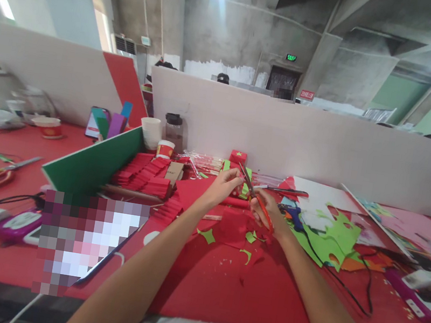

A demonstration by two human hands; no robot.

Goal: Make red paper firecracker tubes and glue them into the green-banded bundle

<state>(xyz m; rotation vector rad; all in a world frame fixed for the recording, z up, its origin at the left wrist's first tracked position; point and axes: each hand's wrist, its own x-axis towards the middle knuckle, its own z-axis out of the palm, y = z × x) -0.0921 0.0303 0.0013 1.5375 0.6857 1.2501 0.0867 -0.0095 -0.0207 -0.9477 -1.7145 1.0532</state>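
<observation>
Orange-handled scissors [251,188] are gripped in my right hand [263,212], their dark blades pointing up and to the left, slightly apart. Beside the blades, my left hand [227,182] is closed in a pinch; what lies in its fingertips is too small to make out. Behind both hands stands a small red box with a star [238,157], close to bright green paper pieces. Red paper [233,227] lies on the table under my hands, with green paper scraps [207,235] scattered around it.
Folded red paper strips [144,172] are piled at left beside a green board [94,164]. A tablet [103,247] lies at front left. To the right are cut green paper [330,234], a blue glue gun [292,214] with its cord, and a power strip [417,297]. A white partition [324,146] stands behind.
</observation>
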